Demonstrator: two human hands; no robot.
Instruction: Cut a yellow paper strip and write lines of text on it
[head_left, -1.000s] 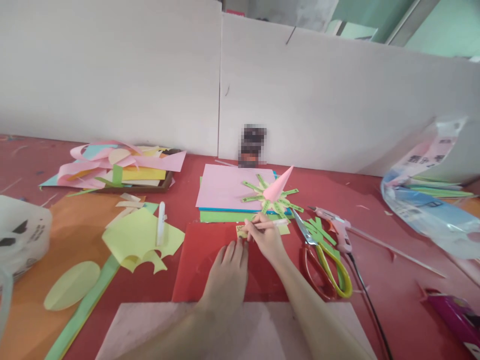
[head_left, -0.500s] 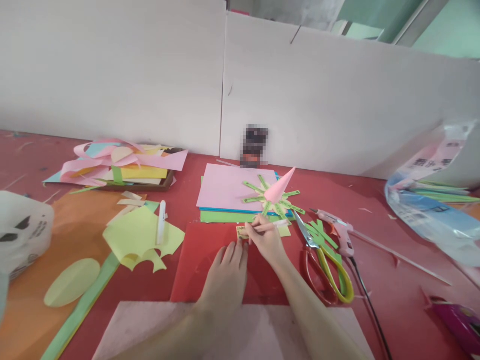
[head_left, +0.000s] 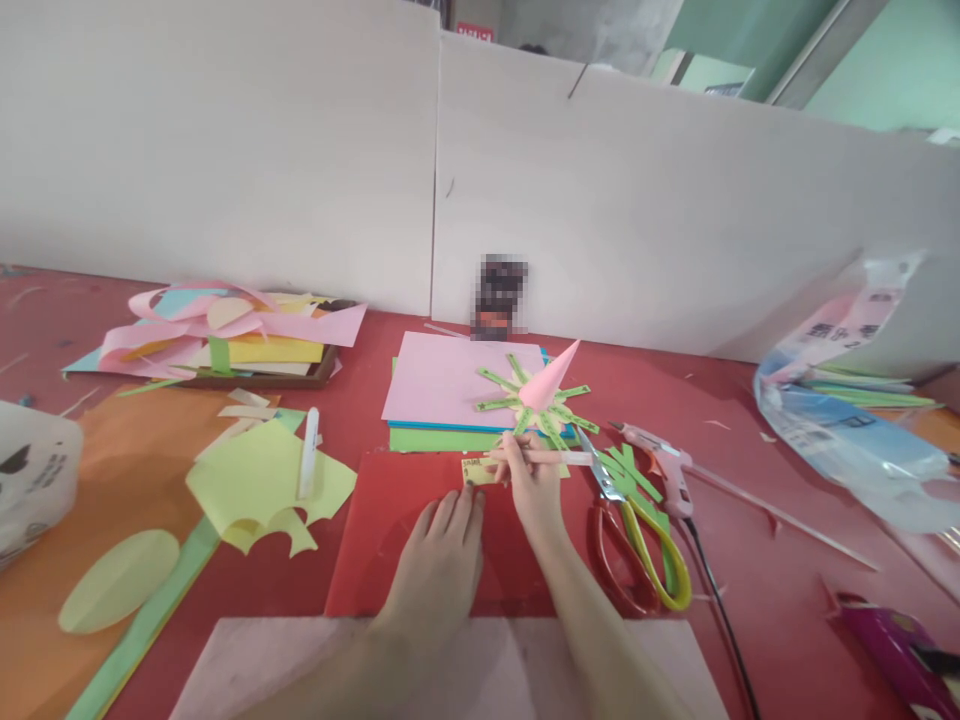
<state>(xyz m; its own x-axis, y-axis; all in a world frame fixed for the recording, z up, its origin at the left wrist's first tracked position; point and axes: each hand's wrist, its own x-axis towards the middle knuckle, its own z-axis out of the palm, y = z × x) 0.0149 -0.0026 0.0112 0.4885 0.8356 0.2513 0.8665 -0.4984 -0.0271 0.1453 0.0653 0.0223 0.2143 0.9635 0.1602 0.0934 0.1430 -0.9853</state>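
My left hand (head_left: 439,545) lies flat on a red sheet (head_left: 360,560), fingers stretched out. Its fingertips press the lower edge of a small pale-yellow paper strip (head_left: 477,476) with dark handwriting at its left end. My right hand (head_left: 534,495) grips a white pen (head_left: 574,458), held almost level across the strip. Whether the pen's tip touches the paper, I cannot tell. Just beyond stands a pink paper cone (head_left: 550,380) ringed by green paper strips (head_left: 576,421) with writing on them. It rests on a stack of pink, blue and green sheets (head_left: 427,375).
Scissors (head_left: 652,560) and a glue gun (head_left: 664,455) with its cord lie to the right, beside green paper scraps (head_left: 637,480). At left are a cut yellow sheet (head_left: 262,475), another white pen (head_left: 308,455) and a tray of paper scraps (head_left: 300,375). A plastic bag (head_left: 832,430) lies far right.
The pen has swung to a more level position in my right hand, and more of the strip's writing shows. My left hand stays on the strip. The whole view has shifted slightly.
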